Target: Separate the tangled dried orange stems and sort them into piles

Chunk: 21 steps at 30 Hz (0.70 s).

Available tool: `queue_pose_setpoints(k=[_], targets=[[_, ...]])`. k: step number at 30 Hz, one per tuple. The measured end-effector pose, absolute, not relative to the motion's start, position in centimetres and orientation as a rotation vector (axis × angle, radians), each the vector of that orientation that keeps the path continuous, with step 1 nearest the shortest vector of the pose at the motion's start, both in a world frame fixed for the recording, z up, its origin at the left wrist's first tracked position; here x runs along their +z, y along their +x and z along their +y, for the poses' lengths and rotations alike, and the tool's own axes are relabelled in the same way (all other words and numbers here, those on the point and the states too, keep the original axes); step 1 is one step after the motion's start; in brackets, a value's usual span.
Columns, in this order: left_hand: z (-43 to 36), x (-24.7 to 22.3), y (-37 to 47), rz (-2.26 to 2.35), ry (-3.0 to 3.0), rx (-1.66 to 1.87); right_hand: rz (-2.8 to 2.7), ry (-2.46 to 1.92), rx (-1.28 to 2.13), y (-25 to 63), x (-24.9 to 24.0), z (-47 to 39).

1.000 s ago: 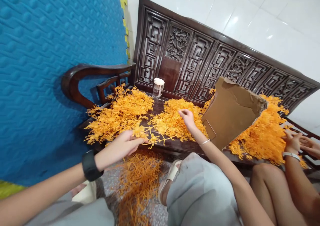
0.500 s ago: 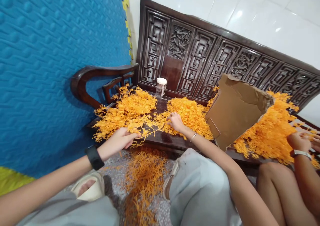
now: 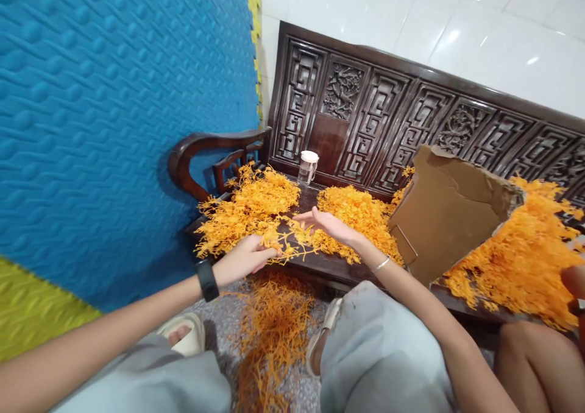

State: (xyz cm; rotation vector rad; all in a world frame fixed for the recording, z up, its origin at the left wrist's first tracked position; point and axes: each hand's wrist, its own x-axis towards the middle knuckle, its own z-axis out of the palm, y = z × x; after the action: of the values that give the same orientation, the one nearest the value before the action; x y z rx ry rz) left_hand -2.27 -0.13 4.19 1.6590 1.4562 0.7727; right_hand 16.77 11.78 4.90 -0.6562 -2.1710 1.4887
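Observation:
My left hand [image 3: 250,254] is closed on a yellow-orange branched plastic sprig [image 3: 292,244], its thin stems sticking out to the right past the fingertips. My right hand [image 3: 329,225] hovers by the tip of that sprig with fingers stretched out, and nothing shows in its grasp. Behind the left hand lies one orange heap of sprigs [image 3: 262,194] on the dark wooden bench seat. A second orange heap [image 3: 356,209] sits just beyond and under the right hand.
A cardboard piece [image 3: 452,212] leans on the bench, with a larger orange pile [image 3: 530,261] past it beside a co-worker's knee [image 3: 530,352]. A white-lidded cup [image 3: 308,167] stands near the carved backrest [image 3: 347,139]. Orange scraps [image 3: 269,328] litter the floor between my feet.
My right hand has left the second heap, moved toward the sprig in my left hand, and straightened its fingers. The view has shifted, so the scene sits further right and lower.

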Motion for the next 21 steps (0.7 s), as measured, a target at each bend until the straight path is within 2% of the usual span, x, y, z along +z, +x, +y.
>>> queue_pose_setpoints(k=[8, 14, 21], targets=[[-0.2, 4.5, -1.3, 1.403, 1.654, 0.770, -2.330, -0.584, 1.522, 17.9, 7.4, 10.2], [0.2, 4.1, -1.8, 1.442, 1.645, 0.794, -2.128, -0.714, 1.478, 18.7, 7.2, 11.0], [0.1, 4.3, -0.8, 1.368, 1.571, 0.806, -1.677, -1.129, 1.168, 17.2, 5.7, 11.9]])
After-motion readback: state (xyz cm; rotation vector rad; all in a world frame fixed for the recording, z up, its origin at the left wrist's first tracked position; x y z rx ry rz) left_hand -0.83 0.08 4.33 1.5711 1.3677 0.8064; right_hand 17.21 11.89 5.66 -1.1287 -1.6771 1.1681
